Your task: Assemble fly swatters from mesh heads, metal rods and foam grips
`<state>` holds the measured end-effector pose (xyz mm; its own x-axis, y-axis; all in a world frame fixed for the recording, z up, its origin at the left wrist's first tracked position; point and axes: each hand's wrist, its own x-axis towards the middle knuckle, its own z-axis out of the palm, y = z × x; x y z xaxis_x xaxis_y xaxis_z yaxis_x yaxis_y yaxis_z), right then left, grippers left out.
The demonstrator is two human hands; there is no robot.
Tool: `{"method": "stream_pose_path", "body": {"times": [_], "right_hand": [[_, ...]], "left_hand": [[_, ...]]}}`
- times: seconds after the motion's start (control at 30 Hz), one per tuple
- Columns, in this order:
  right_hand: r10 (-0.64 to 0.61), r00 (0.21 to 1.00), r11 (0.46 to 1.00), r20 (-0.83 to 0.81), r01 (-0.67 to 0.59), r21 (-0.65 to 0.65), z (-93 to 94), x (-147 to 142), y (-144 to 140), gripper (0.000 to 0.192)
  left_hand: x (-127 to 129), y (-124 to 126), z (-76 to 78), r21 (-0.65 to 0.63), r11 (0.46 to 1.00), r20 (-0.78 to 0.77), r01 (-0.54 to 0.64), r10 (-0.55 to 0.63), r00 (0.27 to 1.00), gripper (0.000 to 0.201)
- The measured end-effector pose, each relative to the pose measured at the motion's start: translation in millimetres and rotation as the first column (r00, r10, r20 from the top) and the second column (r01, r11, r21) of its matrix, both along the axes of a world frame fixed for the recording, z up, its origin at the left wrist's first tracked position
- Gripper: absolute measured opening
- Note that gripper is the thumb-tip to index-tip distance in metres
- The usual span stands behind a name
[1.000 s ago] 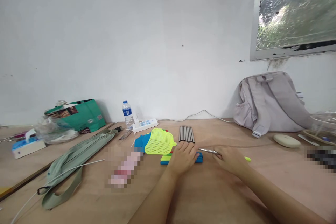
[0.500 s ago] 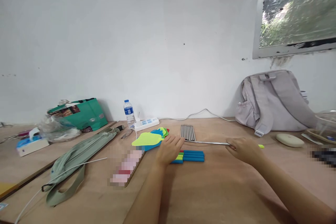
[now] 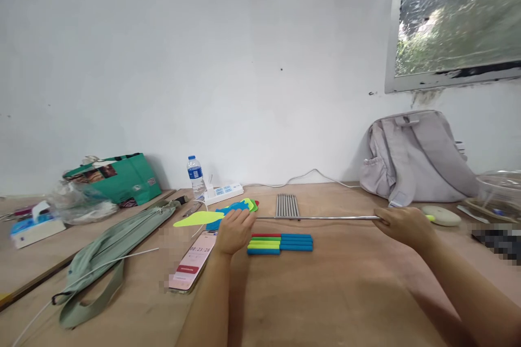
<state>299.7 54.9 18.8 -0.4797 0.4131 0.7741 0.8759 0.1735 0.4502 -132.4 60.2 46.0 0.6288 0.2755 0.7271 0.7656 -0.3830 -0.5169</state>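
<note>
Head view: a thin metal rod (image 3: 317, 218) spans low over the table (image 3: 345, 293) (roughly level), left hand (image 3: 234, 230) fingers pinching its left end beside fly-swatter heads (image 3: 215, 214), right hand (image 3: 405, 226) fingers gripping its yellow-tipped right end.

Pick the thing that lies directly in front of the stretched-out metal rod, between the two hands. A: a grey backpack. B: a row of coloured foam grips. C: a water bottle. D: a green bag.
B: the row of coloured foam grips lies on the table just nearer than the metal rod, between the left hand and the right hand.
</note>
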Motion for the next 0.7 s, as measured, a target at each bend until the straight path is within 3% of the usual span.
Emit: {"method": "stream_pose_path", "body": {"times": [0.17,0.43,0.53,0.63,0.7], "right_hand": [[0.008,0.999,0.998,0.031,-0.01,0.065,1.3,19.6,-4.1,0.032],[0.021,0.993,0.993,0.117,-0.007,-0.119,3.5,28.8,-14.8,0.027],[-0.032,0.997,0.968,0.068,0.048,-0.245,-0.5,45.7,-21.7,0.026],[-0.024,1.0,0.94,-0.005,0.021,-0.34,-4.2,64.8,-27.3,0.024],[-0.026,0.989,0.958,-0.147,-0.017,-0.287,-3.7,74.8,-32.0,0.025]], "left_hand": [[-13.6,-4.4,8.4,0.022,1.0,-0.015,0.003,-0.003,1.0,0.024],[-36.7,-8.7,11.6,0.047,0.999,-0.074,0.028,-0.024,0.997,0.025],[-49.4,-15.9,15.0,0.067,0.996,-0.098,0.051,-0.045,0.994,0.024],[-60.0,-24.0,15.7,0.082,0.996,-0.127,0.048,-0.037,0.991,0.024],[-65.1,-28.9,14.2,0.095,0.995,-0.136,0.039,-0.026,0.99,0.023]]}}
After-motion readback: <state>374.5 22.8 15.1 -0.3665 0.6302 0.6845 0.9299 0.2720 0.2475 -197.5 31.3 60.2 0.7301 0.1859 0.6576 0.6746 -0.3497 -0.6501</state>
